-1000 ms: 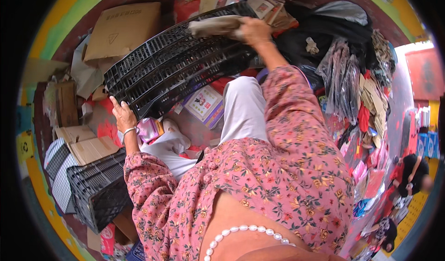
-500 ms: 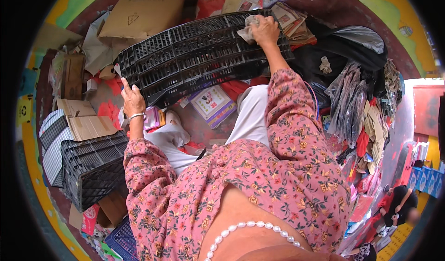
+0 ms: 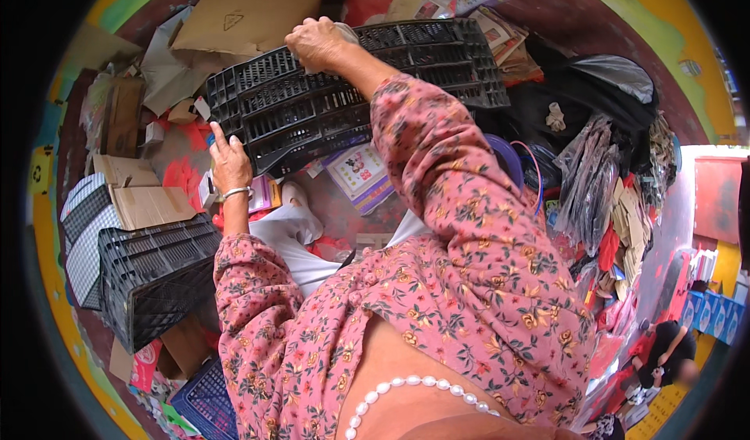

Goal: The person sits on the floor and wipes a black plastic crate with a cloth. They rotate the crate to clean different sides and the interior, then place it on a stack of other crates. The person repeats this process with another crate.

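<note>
A black slatted plastic crate (image 3: 312, 116) is tilted in front of me, over my knees. At its near left corner my left hand (image 3: 231, 163) grips the edge, index finger stretched along it. My right hand (image 3: 319, 46) is closed around a greyish rag (image 3: 346, 32), at the crate's far edge left of its middle. Most of the rag is hidden under the fingers. My right forearm crosses over the slats and covers part of them.
A big cardboard box (image 3: 246, 10) stands behind the crate. Another black crate (image 3: 148, 276) and flattened cardboard (image 3: 152, 206) lie at left. Plastic-wrapped bundles (image 3: 590, 167) hang at right. A purple-edged printed board (image 3: 363, 174) lies on the floor. Another person (image 3: 664, 350) is at far right.
My right hand has swept left along the crate's far edge with the rag, from near its right end. The crate has shifted slightly right; my left hand stays at its corner.
</note>
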`<action>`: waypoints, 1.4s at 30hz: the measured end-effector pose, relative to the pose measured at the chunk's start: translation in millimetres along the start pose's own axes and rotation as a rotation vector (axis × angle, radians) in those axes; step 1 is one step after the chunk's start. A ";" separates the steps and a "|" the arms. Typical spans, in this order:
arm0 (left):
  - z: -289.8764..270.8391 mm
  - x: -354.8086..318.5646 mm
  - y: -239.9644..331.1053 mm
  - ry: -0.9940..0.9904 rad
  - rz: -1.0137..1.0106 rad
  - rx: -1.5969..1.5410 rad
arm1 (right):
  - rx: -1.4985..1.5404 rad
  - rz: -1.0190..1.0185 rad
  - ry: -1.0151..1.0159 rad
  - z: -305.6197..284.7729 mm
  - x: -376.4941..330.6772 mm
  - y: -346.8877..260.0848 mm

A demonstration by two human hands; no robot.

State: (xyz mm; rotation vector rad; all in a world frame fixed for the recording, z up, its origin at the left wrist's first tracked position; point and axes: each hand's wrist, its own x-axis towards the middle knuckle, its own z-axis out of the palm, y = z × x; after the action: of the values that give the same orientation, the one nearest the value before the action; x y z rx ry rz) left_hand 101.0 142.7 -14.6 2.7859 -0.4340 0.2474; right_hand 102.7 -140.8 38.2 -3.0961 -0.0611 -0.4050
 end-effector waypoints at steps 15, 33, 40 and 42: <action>2.8 -10.2 -4.0 0.012 -0.056 0.018 | 0.060 0.886 0.138 -7.8 -115.1 157.9; -0.4 5.6 10.5 -0.096 -0.128 0.061 | -0.193 0.388 0.507 -10.9 -244.7 119.9; -1.6 41.0 12.8 -0.151 -0.176 0.087 | -0.156 0.911 0.678 4.6 -275.3 144.8; -2.9 48.6 14.6 -0.170 -0.189 0.098 | -0.058 0.719 0.666 0.5 -243.0 111.5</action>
State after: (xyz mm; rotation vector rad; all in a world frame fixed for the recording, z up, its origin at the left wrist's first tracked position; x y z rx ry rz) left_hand 141.6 117.4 2.6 2.9322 -0.1991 -0.0120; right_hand -127.2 -261.0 -26.3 -2.5867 1.0213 -1.3204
